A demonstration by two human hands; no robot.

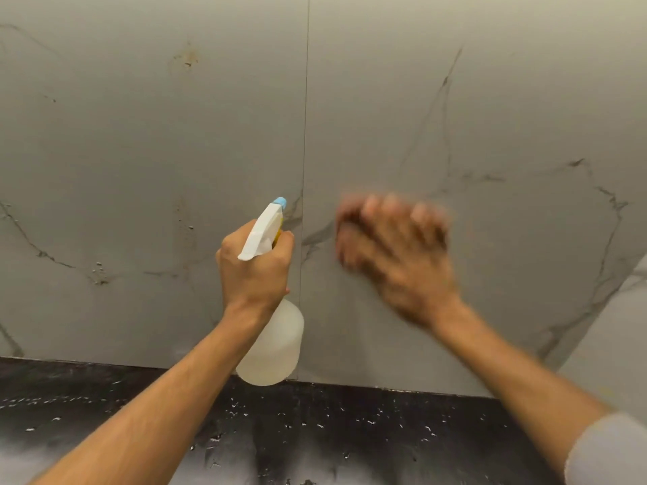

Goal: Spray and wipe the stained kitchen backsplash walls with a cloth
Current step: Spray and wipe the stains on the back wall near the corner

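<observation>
- The left hand point(254, 271) is clenched around the neck of the spray bottle point(271, 302) at the middle of the frame, just in front of the backsplash wall point(140, 152).
- The bottle's long axis runs nearly upright, tipped slightly: translucent body low, near the dark bench point(315, 432), white head up, blue nozzle point(280, 203) aimed up and right at the wall by the vertical tile seam point(305, 134).
- The right hand point(392, 250) is blurred against the tile right of the seam, fingers point(371, 208) curled; whether they grasp a cloth I cannot tell, as none shows.
- Progress, as I judge it: wiping is under way on the middle tile, but an orange-brown stain point(185, 59) at upper left and specks at lower left remain, so much is left.
</observation>
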